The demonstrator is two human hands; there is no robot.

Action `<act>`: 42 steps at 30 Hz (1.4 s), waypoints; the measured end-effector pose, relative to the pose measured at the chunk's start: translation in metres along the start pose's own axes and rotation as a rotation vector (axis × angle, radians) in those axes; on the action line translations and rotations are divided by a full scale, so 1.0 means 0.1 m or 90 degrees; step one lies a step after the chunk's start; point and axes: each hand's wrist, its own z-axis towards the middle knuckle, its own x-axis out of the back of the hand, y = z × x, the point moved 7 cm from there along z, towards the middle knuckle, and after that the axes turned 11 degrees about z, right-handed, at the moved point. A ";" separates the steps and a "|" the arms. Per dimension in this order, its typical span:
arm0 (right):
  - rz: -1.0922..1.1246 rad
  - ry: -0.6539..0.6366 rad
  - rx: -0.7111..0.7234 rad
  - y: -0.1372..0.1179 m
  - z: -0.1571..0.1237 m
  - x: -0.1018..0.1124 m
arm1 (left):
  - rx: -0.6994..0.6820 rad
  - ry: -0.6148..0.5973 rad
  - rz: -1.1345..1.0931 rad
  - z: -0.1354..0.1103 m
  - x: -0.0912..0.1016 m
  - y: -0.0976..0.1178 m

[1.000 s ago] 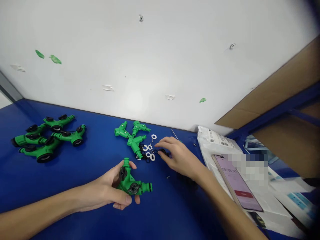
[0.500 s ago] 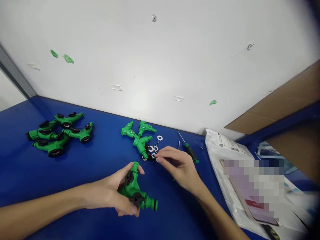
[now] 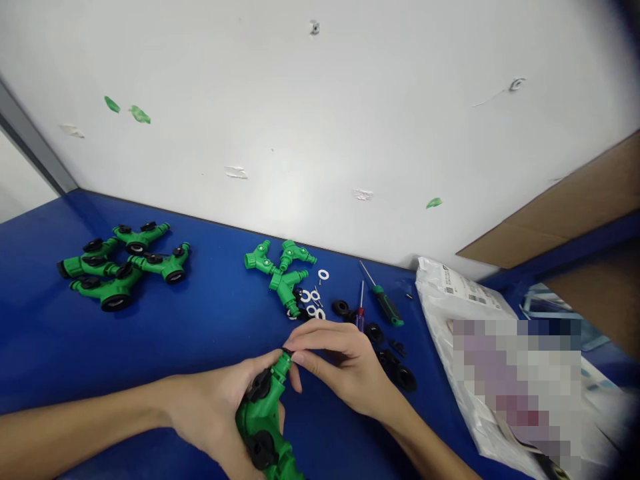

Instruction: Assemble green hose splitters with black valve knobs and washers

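My left hand [image 3: 220, 407] is closed around a green Y-shaped hose splitter [image 3: 265, 413] with two black valve knobs, tilted so that one outlet points up and away. At the tip of that outlet, my right hand [image 3: 340, 360] pinches a small black O-ring [image 3: 287, 351] between thumb and fingertips. The ring touches the outlet's end; how far it is seated cannot be made out. Beyond my hands lie several green splitter bodies without knobs [image 3: 285, 287], beside white washers [image 3: 323, 275] and small metal pieces.
Splitters with black knobs [image 3: 117, 290] stand grouped at the left. A green-handled screwdriver [image 3: 387, 307], a red-handled screwdriver [image 3: 361, 317] and black rings and knobs [image 3: 403, 377] lie at the right. Farther right is a white plastic package [image 3: 440, 333]. A white wall [image 3: 280, 120] rises behind the blue table [image 3: 200, 320].
My right hand has come from the small parts pile to the splitter's outlet with the black O-ring. My left hand has brought the splitter lower and turned it.
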 end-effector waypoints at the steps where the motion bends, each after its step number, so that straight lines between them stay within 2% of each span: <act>1: 0.003 0.000 0.006 -0.01 0.00 0.00 | -0.003 -0.005 0.003 0.00 0.00 0.00; 10: 0.103 -0.013 -0.029 0.05 -0.05 -0.04 | 0.001 -0.013 -0.001 0.02 -0.01 -0.02; 15: 0.126 -0.016 -0.006 0.05 -0.07 -0.05 | -0.006 -0.007 0.018 0.02 0.00 0.03; 20: 0.090 0.044 0.040 0.03 -0.10 -0.02 | 0.010 0.009 0.028 0.00 0.03 0.00; 28: 0.185 0.100 -0.061 0.18 -0.13 -0.05 | -0.035 0.022 0.025 -0.01 0.01 0.05; 32: 0.311 0.123 -0.144 0.33 -0.16 -0.09 | -0.060 0.011 0.046 -0.02 -0.02 0.06; 35: 0.394 0.078 -0.190 0.39 -0.17 -0.14 | -0.071 0.009 0.061 -0.03 -0.02 0.03; 39: 0.400 0.015 -0.220 0.38 -0.15 -0.16 | -0.070 0.018 0.093 -0.03 0.00 -0.03; 42: 0.411 -0.004 -0.236 0.38 -0.15 -0.17 | -0.060 0.014 0.102 -0.03 0.01 -0.08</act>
